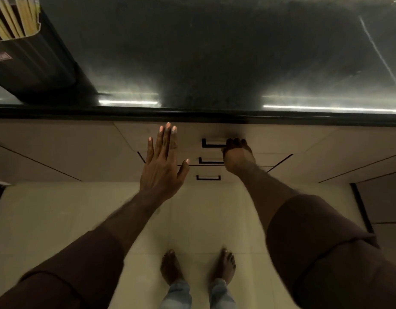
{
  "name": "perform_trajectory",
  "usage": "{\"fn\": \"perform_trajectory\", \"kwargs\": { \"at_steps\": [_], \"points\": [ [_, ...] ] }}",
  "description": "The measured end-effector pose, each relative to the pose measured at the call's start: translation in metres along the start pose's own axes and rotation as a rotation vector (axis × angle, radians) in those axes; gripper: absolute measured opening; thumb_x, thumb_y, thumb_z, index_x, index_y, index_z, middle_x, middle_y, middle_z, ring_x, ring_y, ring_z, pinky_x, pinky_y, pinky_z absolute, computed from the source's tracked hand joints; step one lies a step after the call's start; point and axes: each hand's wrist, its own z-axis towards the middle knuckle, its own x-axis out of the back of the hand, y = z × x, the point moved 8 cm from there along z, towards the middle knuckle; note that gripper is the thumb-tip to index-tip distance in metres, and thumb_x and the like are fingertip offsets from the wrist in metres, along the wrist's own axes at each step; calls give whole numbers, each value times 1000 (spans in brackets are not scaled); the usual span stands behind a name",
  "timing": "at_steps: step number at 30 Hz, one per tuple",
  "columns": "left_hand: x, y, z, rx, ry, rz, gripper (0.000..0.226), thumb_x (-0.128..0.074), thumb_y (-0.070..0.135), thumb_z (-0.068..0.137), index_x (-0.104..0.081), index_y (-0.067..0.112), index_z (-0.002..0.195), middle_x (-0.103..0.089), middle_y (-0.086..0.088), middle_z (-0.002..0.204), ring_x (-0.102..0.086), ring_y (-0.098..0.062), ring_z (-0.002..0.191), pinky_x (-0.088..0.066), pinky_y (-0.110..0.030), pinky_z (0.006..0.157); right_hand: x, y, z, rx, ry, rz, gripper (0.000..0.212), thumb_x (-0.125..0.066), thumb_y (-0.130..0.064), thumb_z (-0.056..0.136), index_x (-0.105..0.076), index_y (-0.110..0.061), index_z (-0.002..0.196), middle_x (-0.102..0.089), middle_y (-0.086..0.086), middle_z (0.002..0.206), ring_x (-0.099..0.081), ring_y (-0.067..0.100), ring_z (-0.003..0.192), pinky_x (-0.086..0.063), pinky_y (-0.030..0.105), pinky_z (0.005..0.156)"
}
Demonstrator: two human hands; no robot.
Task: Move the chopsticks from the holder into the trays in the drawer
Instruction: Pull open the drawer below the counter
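At the upper left of the frame, pale yellow chopsticks (18, 18) stood in a black holder (32, 63). The countertop (215, 52) was dark grey with white glare streaks. Below it, beige drawers (188, 143) carried 3 black handles (212, 143). The floor (59, 219) was cream tile; the sleeves (326, 253) were dark brown, the trousers (179, 293) light blue.
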Motion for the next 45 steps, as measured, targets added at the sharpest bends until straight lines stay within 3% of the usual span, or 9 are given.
{"fn": "perform_trajectory", "kwargs": {
  "at_steps": [3,8,11,18,22,29,31,36,45],
  "points": [
    [4,-2,-7,-47,41,-4,80,-36,45,96,0,1,152,0,-16,161,0,-29,150,-8,-51,120,-5,-7,-19,39,29,-55,51,-43,-11,98,-32,-2,147,-43,21,147,-38,36,137,-26,43,119],
    [16,-1,-37,-53,58,-95,83,-39,45,94,2,2,152,3,-17,162,-1,-29,150,-7,-50,121,-13,6,-57,-46,65,45,32,-51,-8,97,-53,-4,129,-60,18,124,-49,34,119,-48,42,100],
    [34,7,-56,-98,113,-141,82,-42,43,93,-2,0,151,-1,-20,160,-4,-31,149,-7,-51,120,-31,12,-94,-73,79,85,32,-47,-11,100,-54,-7,131,-58,15,131,-44,34,127,-48,43,97],
    [61,38,-118,-111,168,-207,80,-43,40,92,-5,-1,150,-9,-21,159,-12,-36,147,-13,-54,119,-69,20,-180,-51,49,60,44,-49,-4,96,-49,-15,139,-44,11,146,-28,32,142,-38,42,111],
    [60,49,-160,-88,153,-184,78,-42,39,93,-10,-3,150,-10,-22,159,-13,-35,148,-12,-53,120,-81,25,-218,-46,30,103,40,-49,-11,99,-50,-16,139,-41,9,149,-25,32,144,-43,44,107],
    [58,78,-236,-113,58,-131,78,-40,43,94,-10,-1,152,-8,-18,161,-7,-29,150,-7,-48,121,-98,32,-291,-6,1,152,37,-48,-21,102,-48,-10,138,-46,14,147,-37,32,140,-43,46,107],
    [62,86,-255,-112,32,-97,78,-38,44,95,-8,1,152,-7,-16,161,-4,-27,150,-6,-47,121,-108,35,-316,-4,-41,153,42,-43,-21,104,-40,-9,144,-41,14,151,-33,31,143,-39,44,112],
    [73,102,-290,-120,-40,-59,77,-32,48,96,-4,4,153,-4,-13,162,1,-24,150,-1,-44,121,-133,36,-365,16,-192,90,60,-33,-24,106,-4,-7,156,2,14,165,12,30,151,-6,46,123],
    [84,115,-313,-137,-129,8,78,-24,50,96,14,11,151,10,-9,161,9,-22,150,1,-46,121,-146,41,-408,-6,-309,134,70,-36,-21,102,9,-14,155,19,11,163,23,28,148,4,46,122]
  ]
}}
